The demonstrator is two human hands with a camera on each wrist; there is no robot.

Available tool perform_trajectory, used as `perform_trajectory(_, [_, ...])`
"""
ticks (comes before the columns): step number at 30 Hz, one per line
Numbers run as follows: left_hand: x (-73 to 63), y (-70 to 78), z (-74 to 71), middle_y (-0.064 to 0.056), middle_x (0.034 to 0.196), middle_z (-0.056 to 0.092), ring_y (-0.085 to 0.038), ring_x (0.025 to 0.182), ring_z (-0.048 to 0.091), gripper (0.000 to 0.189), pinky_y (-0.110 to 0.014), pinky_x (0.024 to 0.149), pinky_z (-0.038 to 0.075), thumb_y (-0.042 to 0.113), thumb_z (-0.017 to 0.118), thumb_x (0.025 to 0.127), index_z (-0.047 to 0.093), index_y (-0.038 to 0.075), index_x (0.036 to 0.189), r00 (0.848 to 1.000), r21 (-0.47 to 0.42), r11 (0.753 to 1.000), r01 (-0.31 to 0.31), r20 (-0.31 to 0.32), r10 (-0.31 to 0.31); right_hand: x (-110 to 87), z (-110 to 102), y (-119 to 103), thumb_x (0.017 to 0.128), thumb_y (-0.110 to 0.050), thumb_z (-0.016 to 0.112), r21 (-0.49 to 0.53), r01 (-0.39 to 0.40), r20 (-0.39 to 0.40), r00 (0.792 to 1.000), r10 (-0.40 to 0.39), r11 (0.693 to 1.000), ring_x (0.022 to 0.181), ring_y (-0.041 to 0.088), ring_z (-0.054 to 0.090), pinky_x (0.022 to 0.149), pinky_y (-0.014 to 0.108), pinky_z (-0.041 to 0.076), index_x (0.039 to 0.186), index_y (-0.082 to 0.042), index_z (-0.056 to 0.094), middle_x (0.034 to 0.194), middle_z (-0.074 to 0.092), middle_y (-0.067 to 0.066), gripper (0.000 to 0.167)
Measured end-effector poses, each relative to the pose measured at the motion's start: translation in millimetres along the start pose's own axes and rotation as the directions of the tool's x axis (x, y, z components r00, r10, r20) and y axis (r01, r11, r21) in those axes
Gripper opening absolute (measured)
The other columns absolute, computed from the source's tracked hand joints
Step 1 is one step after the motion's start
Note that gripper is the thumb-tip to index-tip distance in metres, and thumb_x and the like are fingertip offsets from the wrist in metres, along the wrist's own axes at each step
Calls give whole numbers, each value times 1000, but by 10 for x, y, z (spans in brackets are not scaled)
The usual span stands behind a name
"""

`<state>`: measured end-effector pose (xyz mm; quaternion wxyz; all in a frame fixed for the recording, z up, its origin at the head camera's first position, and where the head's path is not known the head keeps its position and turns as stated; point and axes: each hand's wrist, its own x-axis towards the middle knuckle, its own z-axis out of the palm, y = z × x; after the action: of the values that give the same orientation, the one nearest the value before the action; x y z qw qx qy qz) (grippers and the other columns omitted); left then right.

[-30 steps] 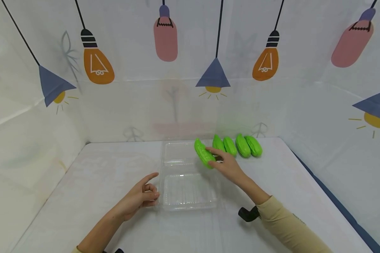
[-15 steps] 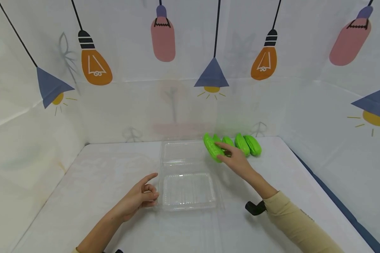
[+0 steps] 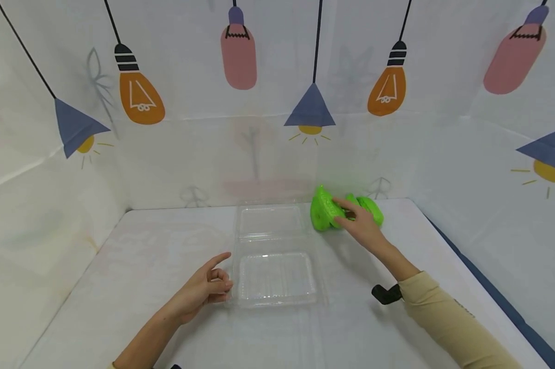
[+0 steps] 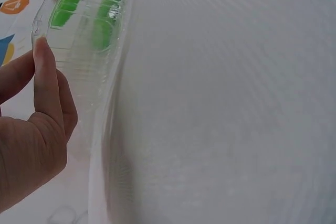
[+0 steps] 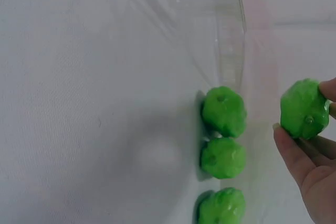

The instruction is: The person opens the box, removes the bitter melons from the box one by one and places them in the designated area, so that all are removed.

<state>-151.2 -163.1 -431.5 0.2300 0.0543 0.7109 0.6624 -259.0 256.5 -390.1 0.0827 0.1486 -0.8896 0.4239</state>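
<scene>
A clear plastic clamshell container [image 3: 277, 277] lies unfolded on the white table. My left hand [image 3: 202, 291] is at its left edge, index finger extended, and in the left wrist view the thumb and fingers [image 4: 46, 85] pinch the rim. My right hand [image 3: 361, 225] holds a bumpy green bitter melon [image 3: 329, 206] between thumb and fingers, raised off the table, as the right wrist view of the held bitter melon [image 5: 304, 109] shows. Other bitter melons [image 5: 224, 111] stand in a row beneath it, partly hidden in the head view by the right hand and the held one.
White sheeting [image 3: 190, 154] printed with lamps and bulbs encloses the table's back and sides. The bitter melon row sits near the back edge, right of the container. A black fitting [image 3: 386, 294] sticks out by the right sleeve [image 3: 443, 312].
My right hand has carried the bitter melon rightward and slightly back, from beside the container's far section to over the row. The left hand and container have stayed in place.
</scene>
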Motion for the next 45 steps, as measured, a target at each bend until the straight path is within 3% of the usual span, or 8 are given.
perform_trajectory(8, [-11,16,-5,1,93,50,-11,86,59,81,-25,79,59,11,66,94,16,16,158,1000,0,1000,-6,-5,6,9,-167,115,95,-22,66,-49,-22,-46,999,20,999,112,40,64,74,27,55,144,-11,52,145,52,20,53])
perform_trajectory(11, [-4,12,-9,1,93,51,-11,86,59,81,-25,78,59,11,66,94,17,17,158,1000,-4,1000,3,-15,-3,17,-224,138,95,-22,65,-93,-20,-55,998,15,995,111,40,64,72,24,54,144,-10,52,144,53,20,53])
perform_trajectory(18, [-1,8,-18,1,93,51,-11,85,59,80,-26,78,59,10,66,94,17,17,158,1000,-11,1000,2,-23,-3,16,-369,219,96,-20,64,-141,-40,-91,996,28,989,113,42,63,76,34,55,145,-10,50,143,54,22,52])
perform_trajectory(25, [-6,6,-30,1,94,50,-12,86,59,81,-26,79,59,12,68,93,19,19,157,1000,-10,1000,9,-29,-9,22,-512,325,97,-21,63,-166,-59,-105,994,42,984,114,44,61,73,30,53,146,-9,48,143,53,24,53])
perform_trajectory(33, [-3,-8,-41,1,93,50,-13,86,59,80,-27,80,59,11,67,93,20,20,157,999,-8,1000,11,-31,-11,36,-618,432,98,-22,59,-177,-75,-125,991,54,981,119,48,58,84,53,56,148,-9,46,146,50,24,53])
perform_trajectory(45, [1,-26,-38,1,95,50,-13,87,58,81,-26,80,59,12,68,93,19,20,157,1000,-16,1000,4,-18,-4,20,-809,624,100,-25,55,-186,-162,-128,982,140,969,120,50,56,89,58,53,150,-4,41,147,45,30,56])
